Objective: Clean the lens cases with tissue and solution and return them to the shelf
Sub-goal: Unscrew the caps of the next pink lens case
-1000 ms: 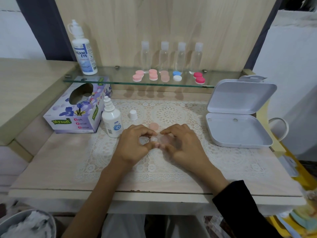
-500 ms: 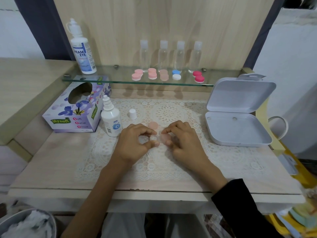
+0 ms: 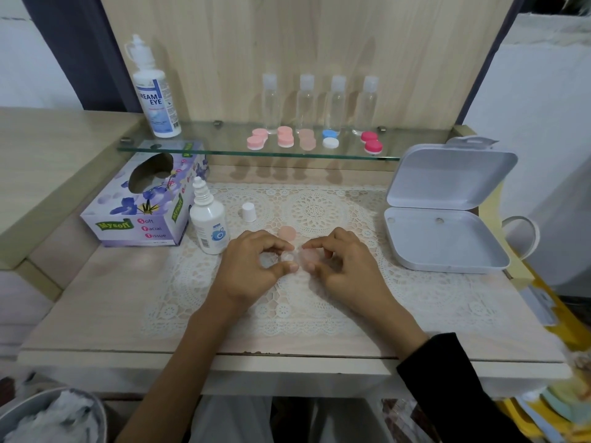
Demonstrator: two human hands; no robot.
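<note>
Lace mat (image 3: 319, 209), lens case (image 3: 305, 257) lying crosswise, hands (image 3: 252, 270) (image 3: 347, 270) pinching its ends

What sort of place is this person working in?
Likely a home desk kept for contact lens care: coloured lens cases on a glass shelf, a large solution bottle beside them, and a tissue box.

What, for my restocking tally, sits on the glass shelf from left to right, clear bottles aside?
Large solution bottle → pale pink case → salmon pink case → peach case → blue-and-white case → red case.
</note>
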